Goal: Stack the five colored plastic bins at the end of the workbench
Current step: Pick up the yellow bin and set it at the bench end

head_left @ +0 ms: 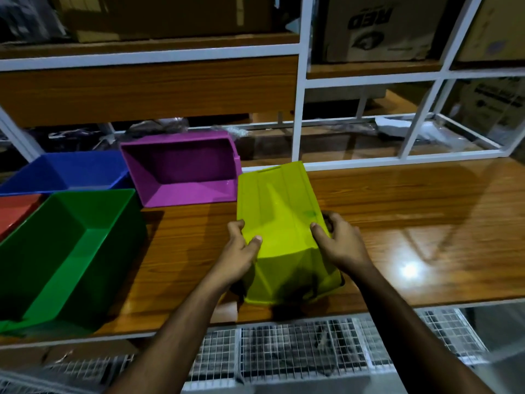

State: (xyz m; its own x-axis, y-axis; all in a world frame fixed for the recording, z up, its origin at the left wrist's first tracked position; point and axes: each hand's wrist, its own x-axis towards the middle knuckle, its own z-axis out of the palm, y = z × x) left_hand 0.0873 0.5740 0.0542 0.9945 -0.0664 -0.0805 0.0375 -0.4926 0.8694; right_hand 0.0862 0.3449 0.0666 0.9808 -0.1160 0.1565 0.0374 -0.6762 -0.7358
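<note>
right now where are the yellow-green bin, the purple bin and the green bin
yellow-green bin (279, 206): head view, on its upturned underside, between the two hands
purple bin (181, 166): head view, on its inner back wall
green bin (71, 251): head view, on its inside floor

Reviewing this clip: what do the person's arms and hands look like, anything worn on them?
Both forearms are bare as far as the view shows, with no sleeves visible. The left hand and right hand wear no gloves, and no rings, watch or wristbands can be made out.
</note>
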